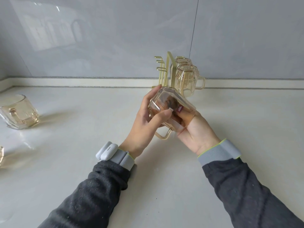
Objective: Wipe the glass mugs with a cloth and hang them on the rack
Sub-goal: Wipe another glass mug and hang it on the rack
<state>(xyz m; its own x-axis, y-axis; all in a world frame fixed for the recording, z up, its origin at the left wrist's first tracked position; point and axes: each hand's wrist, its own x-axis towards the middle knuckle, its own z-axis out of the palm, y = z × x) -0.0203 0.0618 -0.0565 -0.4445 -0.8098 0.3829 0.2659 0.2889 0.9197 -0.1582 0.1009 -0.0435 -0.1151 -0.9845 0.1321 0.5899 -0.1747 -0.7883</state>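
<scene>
An amber glass mug is tilted bottom-up over the counter, its handle pointing down toward me. My left hand grips its left side, thumb across the glass. My right hand holds it from the right, fingers curled inside the mug, where a dark label shows through. Just behind stands the gold wire rack, with two amber mugs hanging upside down on its right side. I cannot make out a cloth.
Another amber mug stands upright at the far left of the white counter. A further piece of glass shows at the left edge. The grey glossy wall rises right behind the rack.
</scene>
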